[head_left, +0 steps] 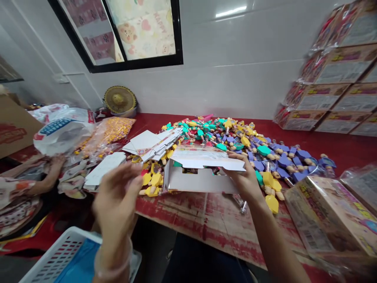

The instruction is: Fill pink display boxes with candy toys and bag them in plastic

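Observation:
A white cardboard box (202, 181) with its flap raised is at the front edge of the red table. My right hand (246, 177) grips the box by its right end, fingers over the flap and thumb out of sight. To the left of the box my left hand (119, 196) hovers, blurred, with its fingers apart and nothing in it. Behind and around the box lies a heap of small toys with purple (282, 160), green (263, 150) and yellow (271, 203) tops. Flat folded cartons (147, 143) lie on the heap's left side.
Wrapped printed boxes (332, 216) sit at the right, more stacked (326, 96) against the wall. A bag of small yellow pieces (113, 131) and a stack of white cards (106, 169) lie left. Another person's arm (48, 177) is at far left. A white basket (66, 245) stands below.

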Demonstrator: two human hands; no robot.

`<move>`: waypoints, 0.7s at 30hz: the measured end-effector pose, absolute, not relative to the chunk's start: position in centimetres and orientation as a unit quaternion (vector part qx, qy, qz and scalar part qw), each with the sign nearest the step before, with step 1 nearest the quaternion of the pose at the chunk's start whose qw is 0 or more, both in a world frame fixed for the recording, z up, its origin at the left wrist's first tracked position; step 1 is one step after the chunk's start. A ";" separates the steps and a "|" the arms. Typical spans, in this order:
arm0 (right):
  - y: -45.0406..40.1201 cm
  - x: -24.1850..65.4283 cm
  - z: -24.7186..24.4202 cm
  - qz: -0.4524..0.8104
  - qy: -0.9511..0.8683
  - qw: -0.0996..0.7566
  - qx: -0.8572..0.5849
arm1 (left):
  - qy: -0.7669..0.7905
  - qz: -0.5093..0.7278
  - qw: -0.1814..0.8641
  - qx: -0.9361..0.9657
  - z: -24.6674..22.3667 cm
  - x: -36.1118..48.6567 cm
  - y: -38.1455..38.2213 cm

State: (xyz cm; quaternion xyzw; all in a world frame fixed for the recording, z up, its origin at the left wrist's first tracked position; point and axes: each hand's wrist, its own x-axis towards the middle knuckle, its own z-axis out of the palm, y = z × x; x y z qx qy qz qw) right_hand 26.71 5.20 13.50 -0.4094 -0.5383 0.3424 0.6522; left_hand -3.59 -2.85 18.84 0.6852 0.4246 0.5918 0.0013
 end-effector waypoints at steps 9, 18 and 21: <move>3.5 27.8 14.2 0.486 -0.538 0.578 -0.374 | 0.476 0.539 0.334 0.609 14.9 0.3 3.6; 3.8 29.0 15.4 0.468 -0.600 0.500 -0.413 | 0.465 0.570 0.275 0.619 14.5 0.2 3.7; 3.5 28.7 16.0 0.453 -0.607 0.495 -0.426 | 0.452 0.563 0.340 0.602 15.2 -0.6 3.4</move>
